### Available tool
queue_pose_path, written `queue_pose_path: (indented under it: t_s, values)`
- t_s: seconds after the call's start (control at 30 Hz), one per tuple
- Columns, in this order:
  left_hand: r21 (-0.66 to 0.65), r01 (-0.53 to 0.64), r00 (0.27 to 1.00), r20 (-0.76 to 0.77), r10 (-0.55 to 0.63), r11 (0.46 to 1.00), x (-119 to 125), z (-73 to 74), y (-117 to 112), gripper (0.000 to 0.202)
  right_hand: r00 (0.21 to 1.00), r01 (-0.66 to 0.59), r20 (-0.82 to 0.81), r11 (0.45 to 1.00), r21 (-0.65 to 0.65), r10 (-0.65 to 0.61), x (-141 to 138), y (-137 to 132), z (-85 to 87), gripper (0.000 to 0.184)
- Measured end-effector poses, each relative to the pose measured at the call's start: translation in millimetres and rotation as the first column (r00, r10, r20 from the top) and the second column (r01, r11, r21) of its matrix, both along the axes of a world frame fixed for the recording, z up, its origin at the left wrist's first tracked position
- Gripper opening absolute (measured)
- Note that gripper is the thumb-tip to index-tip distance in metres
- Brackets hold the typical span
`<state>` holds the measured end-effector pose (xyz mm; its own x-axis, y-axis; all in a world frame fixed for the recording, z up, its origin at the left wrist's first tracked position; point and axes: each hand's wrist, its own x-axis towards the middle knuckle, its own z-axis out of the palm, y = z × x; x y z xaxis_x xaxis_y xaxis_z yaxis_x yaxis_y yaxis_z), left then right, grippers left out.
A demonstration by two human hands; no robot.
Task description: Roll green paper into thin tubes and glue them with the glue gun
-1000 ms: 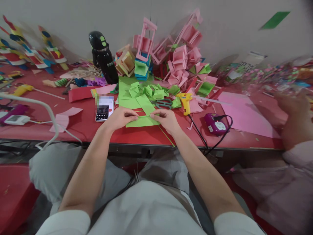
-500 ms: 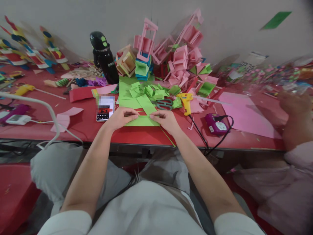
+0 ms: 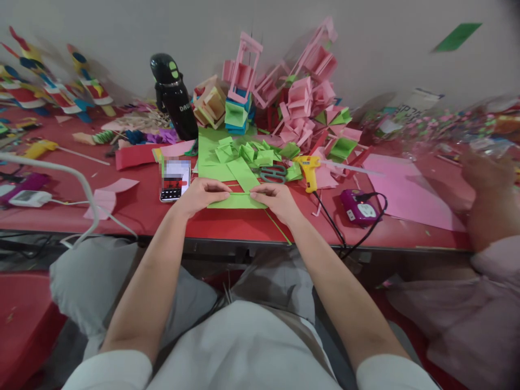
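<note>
From my remote seat I am seeing the red table point(image 3: 142, 219) spanning the whole view. Pink paper structures point(image 3: 299, 97) are leaning together at its back, and to the right a pink sheet point(image 3: 410, 192) is lying flat, with a co-worker's hand point(image 3: 489, 173) resting beyond it. The black bottle point(image 3: 179, 108) is standing left of the pile. Just right of it a flat green sheet point(image 3: 209, 149) is lying, partly under small folded green pieces point(image 3: 264, 157).

At the near edge, my wearer's left hand point(image 3: 201, 196) and right hand point(image 3: 276, 199) are facing each other. Both are pinching the folded upper edge of a green paper point(image 3: 238, 202), thumbs and fingers closed on its two ends; the paper is lying between them over a red sheet point(image 3: 235, 226).

The phone point(image 3: 179, 181) is lying just beyond the left hand. The yellow glue gun point(image 3: 310, 172) is resting right of the scissors point(image 3: 273, 173), which are sitting beyond the right hand. A thin green strip point(image 3: 280, 227) is slanting toward the table edge.
</note>
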<state>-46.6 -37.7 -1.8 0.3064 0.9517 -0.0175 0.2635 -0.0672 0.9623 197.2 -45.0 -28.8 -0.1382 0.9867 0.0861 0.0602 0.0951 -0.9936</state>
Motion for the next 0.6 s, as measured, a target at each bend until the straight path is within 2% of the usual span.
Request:
queue_pose_path:
  t_s: [0.17,0.6]
  values:
    - [0.017,-0.037,0.999,0.015,0.037,0.999,7,-3.6,0,0.025,1.0,0.008,0.021,1.0,0.018,-0.008,0,1,-2.1,0.026]
    - [-0.076,0.01,0.995,0.103,-0.002,0.997,13,-5.5,0,0.03,0.998,0.025,0.056,0.999,0.041,-0.027,0,0,2.0,0.023]
